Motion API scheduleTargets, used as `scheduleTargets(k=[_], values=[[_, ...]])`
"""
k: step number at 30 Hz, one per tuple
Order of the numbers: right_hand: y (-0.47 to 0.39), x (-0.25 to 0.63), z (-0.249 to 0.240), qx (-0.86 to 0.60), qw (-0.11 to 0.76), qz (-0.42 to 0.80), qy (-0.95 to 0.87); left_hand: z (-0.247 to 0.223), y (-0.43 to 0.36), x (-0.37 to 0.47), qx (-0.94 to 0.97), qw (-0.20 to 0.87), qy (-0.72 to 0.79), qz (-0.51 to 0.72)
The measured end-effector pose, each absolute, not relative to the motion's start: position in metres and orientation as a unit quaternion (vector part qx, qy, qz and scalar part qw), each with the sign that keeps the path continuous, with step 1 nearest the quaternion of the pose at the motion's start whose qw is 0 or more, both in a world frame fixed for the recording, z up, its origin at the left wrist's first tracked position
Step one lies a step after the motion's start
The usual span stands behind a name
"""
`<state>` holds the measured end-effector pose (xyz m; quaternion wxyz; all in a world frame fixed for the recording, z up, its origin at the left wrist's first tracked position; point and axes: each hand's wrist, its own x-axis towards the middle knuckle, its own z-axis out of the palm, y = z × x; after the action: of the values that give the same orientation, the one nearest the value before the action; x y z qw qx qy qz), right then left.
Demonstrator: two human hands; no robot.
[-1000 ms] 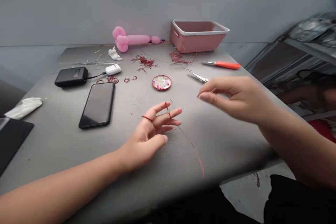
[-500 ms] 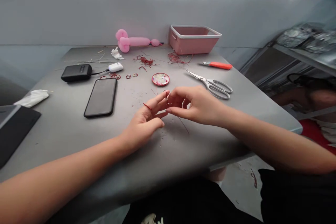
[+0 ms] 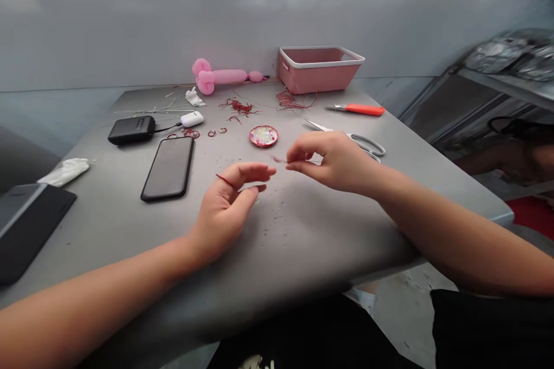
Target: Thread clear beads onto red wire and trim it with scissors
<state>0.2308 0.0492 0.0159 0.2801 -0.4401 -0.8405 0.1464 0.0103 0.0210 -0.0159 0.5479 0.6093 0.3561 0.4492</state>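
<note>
My left hand [image 3: 227, 202] is over the table with fingers apart and slightly curled, holding nothing; a thin red ring of cord [image 3: 225, 180] circles one finger. To its right, my right hand [image 3: 331, 162] pinches a small red cord piece [image 3: 277, 159], blurred, between thumb and forefinger. The two hands do not touch. Just beyond them lies a round red-rimmed dish [image 3: 264, 136] of small colourful beads. Scissors [image 3: 366, 143] with grey handles are partly hidden behind my right hand.
A phone [image 3: 168, 168], black power bank [image 3: 131, 129] and white device [image 3: 191, 119] lie left. Red cord scraps [image 3: 239, 106], a cord tangle [image 3: 291, 101], pink balloon [image 3: 229, 76] and pink basket [image 3: 320, 76] are at the back. An orange cutter [image 3: 364, 109] lies right. A person [image 3: 532, 155] is far right.
My hands have moved apart. The small red cord piece has come off my left fingertips and is now in my right hand. The view has shifted slightly.
</note>
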Motion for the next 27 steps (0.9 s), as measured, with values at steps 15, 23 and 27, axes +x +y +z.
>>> scheduleTargets(k=[15,23,27], values=[[0.055,0.218,0.026,-0.352,0.235,0.010,-0.906,-0.022,0.041,0.018,0.647,0.472,0.399,0.447],[0.050,0.221,0.013,-0.321,0.317,-0.038,-0.892,-0.024,0.044,0.013,0.660,0.529,0.360,0.394],[0.047,0.219,0.017,-0.353,0.326,0.033,-0.876,-0.032,0.047,0.009,0.640,0.574,0.300,0.413]])
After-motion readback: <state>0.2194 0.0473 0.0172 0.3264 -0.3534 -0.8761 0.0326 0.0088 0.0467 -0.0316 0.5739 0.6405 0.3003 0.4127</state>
